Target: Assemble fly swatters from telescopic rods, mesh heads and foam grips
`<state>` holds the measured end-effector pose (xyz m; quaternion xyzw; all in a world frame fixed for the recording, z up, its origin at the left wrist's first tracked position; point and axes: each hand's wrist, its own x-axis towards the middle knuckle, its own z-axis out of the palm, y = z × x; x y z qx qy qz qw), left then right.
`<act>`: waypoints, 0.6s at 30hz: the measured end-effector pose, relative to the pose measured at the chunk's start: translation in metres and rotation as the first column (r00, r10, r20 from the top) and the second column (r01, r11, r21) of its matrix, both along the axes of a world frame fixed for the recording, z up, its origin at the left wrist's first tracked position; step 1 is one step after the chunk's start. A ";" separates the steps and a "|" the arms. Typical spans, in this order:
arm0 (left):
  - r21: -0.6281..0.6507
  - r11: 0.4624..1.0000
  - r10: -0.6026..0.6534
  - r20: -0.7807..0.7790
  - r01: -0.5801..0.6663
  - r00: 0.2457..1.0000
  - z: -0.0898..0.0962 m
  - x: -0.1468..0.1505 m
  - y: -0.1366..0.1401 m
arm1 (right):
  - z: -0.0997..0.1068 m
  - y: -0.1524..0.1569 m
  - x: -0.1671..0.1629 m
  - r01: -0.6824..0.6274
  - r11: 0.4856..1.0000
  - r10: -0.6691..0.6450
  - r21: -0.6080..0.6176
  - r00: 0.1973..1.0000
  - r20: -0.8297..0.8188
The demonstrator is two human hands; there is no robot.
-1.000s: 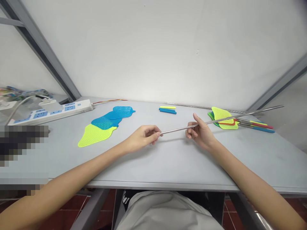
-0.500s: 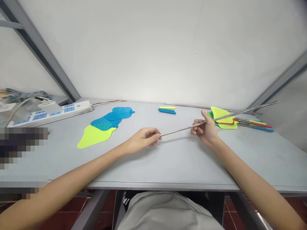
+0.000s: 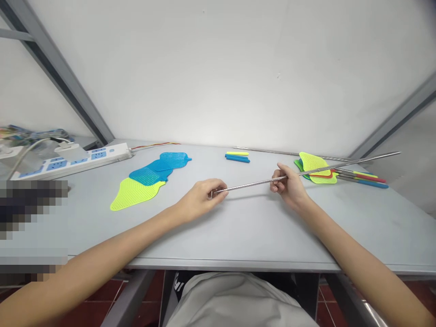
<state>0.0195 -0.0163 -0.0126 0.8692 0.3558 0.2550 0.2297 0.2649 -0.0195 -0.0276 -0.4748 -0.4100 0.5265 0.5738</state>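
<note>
A long thin metal rod (image 3: 252, 184) slants across the table, its far end rising to the right over a pile of fly swatters. Fingers and thumb of my left hand (image 3: 202, 197) close around its near end. Farther along, my right hand (image 3: 289, 184) holds the rod between thumb and curled fingers. Left of my left hand lie a yellow-green perforated swatter head (image 3: 134, 194) and overlapping blue swatter heads (image 3: 150, 172). Small handle sleeves, one yellow (image 3: 237, 153) and blue ones (image 3: 237, 159), rest near the wall.
The swatters (image 3: 318, 169) at right have yellow, green and red heads and coloured handles (image 3: 371, 180). Another metal rod (image 3: 272, 151) lies along the wall. A white power strip (image 3: 116, 152) with plugs and cables sits at left. The table's front edge (image 3: 235, 263) is close to me.
The rod's far end has dipped slightly and shifted right. My right thumb has lowered toward the rod, and my left fingers have shifted at its near end.
</note>
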 end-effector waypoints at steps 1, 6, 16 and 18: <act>0.026 1.000 0.002 -0.005 -0.002 1.000 0.001 0.000 0.000 | -0.001 0.000 0.000 -0.004 1.000 0.004 -0.010 1.000 -0.001; 0.118 0.992 -0.029 -0.117 0.043 0.993 0.003 -0.004 0.002 | -0.004 0.000 -0.001 -0.017 0.999 0.018 -0.045 1.000 0.010; 0.438 0.896 0.165 -0.481 0.073 0.861 -0.008 -0.006 0.005 | -0.005 -0.005 -0.013 -0.252 0.947 0.250 -0.199 0.968 -0.040; 0.452 0.890 0.183 -0.486 0.067 0.855 -0.010 -0.004 0.002 | -0.006 -0.007 -0.015 -0.325 0.916 0.324 -0.234 0.945 -0.045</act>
